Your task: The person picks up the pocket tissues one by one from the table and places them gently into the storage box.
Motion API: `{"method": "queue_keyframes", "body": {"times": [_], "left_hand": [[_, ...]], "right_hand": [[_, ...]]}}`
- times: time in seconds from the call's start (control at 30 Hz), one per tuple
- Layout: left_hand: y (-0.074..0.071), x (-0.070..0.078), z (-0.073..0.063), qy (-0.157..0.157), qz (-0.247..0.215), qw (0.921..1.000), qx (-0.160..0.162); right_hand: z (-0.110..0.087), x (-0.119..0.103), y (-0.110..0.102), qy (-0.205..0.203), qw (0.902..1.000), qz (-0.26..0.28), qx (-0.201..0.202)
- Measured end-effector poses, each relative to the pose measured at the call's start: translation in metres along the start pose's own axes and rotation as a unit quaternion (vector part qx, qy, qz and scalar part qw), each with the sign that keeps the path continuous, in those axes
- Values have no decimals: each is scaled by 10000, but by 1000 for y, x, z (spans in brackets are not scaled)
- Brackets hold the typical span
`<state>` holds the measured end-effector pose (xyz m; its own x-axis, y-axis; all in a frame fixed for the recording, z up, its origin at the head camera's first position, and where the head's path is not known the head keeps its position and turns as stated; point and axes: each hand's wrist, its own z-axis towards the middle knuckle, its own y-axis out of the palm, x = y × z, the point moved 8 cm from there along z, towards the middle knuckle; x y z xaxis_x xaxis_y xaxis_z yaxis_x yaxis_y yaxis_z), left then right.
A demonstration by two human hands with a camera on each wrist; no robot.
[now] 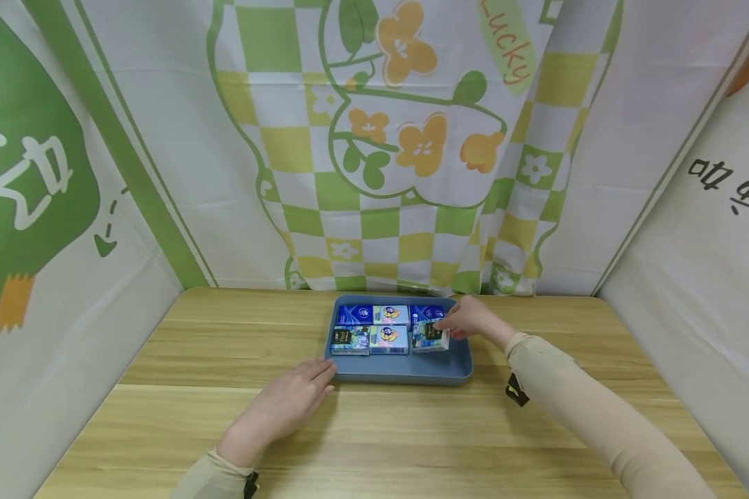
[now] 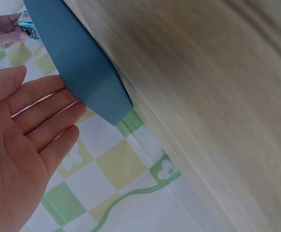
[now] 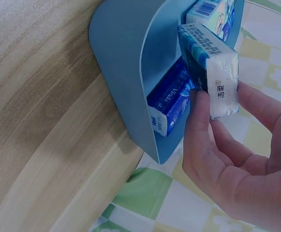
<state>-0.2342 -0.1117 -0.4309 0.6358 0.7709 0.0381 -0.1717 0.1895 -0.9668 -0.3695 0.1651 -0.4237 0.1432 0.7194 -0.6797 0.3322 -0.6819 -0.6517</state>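
Observation:
A blue-grey tray (image 1: 406, 378) on the table holds small tissue packs in two rows. In the back row lie dark blue packs (image 1: 354, 315) on either side of a light blue cartoon pack (image 1: 390, 315). Another cartoon pack (image 1: 390, 339) and a dark floral pack (image 1: 349, 340) form the front row's left part. My right hand (image 1: 472, 318) pinches a floral tissue pack (image 3: 210, 72) between thumb and fingers, tilted above the tray's right part. My left hand (image 1: 290, 398) has its straight fingers touching the tray's front left corner, as the left wrist view shows.
The wooden table (image 1: 237, 346) extends around the tray. Behind it hangs a checked, flowered curtain (image 1: 387, 229). White printed sheets stand at the left and right sides (image 1: 693, 277).

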Motion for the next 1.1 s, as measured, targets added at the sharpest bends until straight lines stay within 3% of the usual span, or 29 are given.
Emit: {"method": "queue_keyframes", "body": {"times": [0.63,0.97,1.1], "left_hand": [[2,0,0,23,38,10000,-11],[2,-1,0,23,55,10000,6],[2,-1,0,19,66,10000,4]], "right_hand": [[6,0,6,-18,9999,-79,-87],[11,0,5,-109,9996,-87,261],[13,1,5,-200,9979,-365,505]]}}
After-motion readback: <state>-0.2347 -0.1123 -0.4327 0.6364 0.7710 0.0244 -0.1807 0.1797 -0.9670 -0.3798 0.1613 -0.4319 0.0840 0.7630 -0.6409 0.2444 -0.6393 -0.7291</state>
